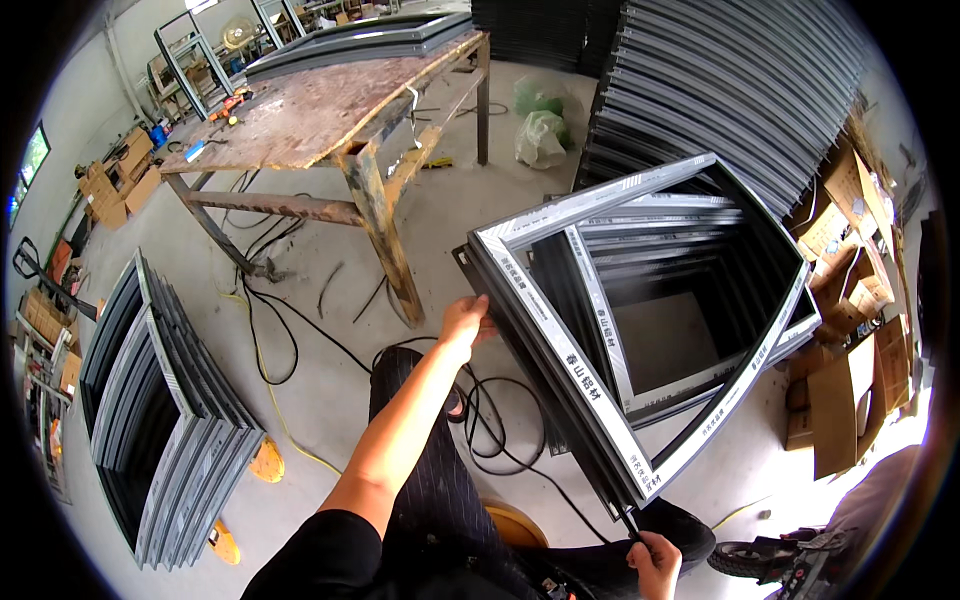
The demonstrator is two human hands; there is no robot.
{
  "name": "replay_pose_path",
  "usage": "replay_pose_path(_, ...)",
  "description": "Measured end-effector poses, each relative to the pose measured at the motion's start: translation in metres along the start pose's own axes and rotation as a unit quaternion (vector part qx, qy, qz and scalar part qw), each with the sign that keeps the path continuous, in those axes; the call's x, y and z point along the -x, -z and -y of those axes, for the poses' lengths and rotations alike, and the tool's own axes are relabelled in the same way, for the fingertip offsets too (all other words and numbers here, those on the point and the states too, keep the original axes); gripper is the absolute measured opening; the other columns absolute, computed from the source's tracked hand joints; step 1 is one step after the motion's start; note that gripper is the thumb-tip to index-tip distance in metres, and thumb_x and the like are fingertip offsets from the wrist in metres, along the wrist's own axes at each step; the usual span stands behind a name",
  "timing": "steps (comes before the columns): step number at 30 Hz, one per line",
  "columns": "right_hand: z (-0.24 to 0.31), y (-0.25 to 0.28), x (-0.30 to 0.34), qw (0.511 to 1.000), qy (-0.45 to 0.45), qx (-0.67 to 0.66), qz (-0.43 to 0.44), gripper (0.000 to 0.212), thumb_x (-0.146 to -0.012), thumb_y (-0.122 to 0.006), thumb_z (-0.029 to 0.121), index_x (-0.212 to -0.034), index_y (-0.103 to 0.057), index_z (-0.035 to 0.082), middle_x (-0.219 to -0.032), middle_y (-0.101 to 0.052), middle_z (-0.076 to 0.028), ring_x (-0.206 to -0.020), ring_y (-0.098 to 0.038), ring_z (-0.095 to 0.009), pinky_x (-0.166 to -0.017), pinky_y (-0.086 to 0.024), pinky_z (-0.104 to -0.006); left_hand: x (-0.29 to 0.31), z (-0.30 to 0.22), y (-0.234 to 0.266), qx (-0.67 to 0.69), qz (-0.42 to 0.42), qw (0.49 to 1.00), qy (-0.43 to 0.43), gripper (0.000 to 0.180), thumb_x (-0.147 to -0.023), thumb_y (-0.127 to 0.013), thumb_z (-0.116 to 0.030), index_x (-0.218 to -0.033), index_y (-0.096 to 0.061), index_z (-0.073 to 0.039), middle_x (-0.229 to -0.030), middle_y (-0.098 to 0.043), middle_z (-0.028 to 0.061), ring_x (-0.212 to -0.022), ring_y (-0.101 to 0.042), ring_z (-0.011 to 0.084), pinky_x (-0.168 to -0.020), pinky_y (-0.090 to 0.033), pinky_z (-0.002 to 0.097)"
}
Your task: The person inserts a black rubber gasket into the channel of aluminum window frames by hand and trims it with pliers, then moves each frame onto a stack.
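Observation:
A dark grey metal window frame [548, 335] with white printed film strips leans tilted in front of me, on top of several similar stacked frames. My left hand [466, 325] is closed around the left edge of the frame, its fingertips hidden behind the profile. Down at the frame's lower corner, my right hand [655, 562] is closed on a thin dark rod-like thing that reaches up to that corner. What it is, I cannot make out.
Another stack of frames [190, 440] stands at left on a yellow-forked pallet truck. A worn work table [300, 115] carries more frames and a drill [231, 104]. Black cables [490, 420] loop over the floor. Cardboard boxes [845, 405] and a wheel [745, 562] are at right.

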State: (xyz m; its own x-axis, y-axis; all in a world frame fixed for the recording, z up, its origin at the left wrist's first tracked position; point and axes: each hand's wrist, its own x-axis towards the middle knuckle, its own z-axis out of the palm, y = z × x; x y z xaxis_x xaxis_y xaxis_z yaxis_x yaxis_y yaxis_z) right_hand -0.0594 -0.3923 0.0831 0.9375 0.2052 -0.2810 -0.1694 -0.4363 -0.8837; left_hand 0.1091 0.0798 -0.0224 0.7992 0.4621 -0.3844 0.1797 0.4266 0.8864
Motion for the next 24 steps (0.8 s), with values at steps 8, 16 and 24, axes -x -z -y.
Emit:
replay_pose_path(8,0.047,0.001,0.011,0.967,-0.109,-0.198,0.116,0.018,-0.088,-0.056,0.01,-0.09,-0.065,-0.006,-0.058,-0.048,0.002,-0.049,-0.036,-0.004,-0.044,-0.024,-0.0207,0.019,-0.002,-0.008,-0.018,0.028,0.999,0.018,0.036,-0.098,-0.05,-0.032,-0.107,-0.057,0.002,-0.093,-0.065,0.0136,-0.081,-0.066,0.023,-0.074,-0.057,0.0353)
replay_pose_path(16,0.029,-0.009,0.002,0.935,-0.156,-0.312,0.058,0.014,-0.089,-0.056,0.009,-0.096,-0.06,-0.002,-0.06,-0.04,0.004,-0.047,-0.033,-0.005,-0.042,-0.023,-0.0213,0.018,-0.005,0.004,0.062,0.065,0.995,0.03,0.035,-0.096,-0.054,-0.031,-0.109,-0.057,0.002,-0.095,-0.065,0.012,-0.087,-0.065,0.0222,-0.078,-0.056,0.0349)
replay_pose_path(24,0.059,-0.019,0.016,0.923,0.2,0.323,-0.068,0.009,-0.086,-0.063,0.01,-0.088,-0.064,0.001,-0.081,-0.06,-0.017,-0.07,-0.058,-0.035,-0.062,-0.047,-0.041,0.007,-0.002,0.005,0.047,0.043,0.998,0.029,0.032,-0.094,-0.058,-0.027,-0.109,-0.056,0.001,-0.096,-0.065,0.0106,-0.086,-0.064,0.0207,-0.076,-0.056,0.0335)
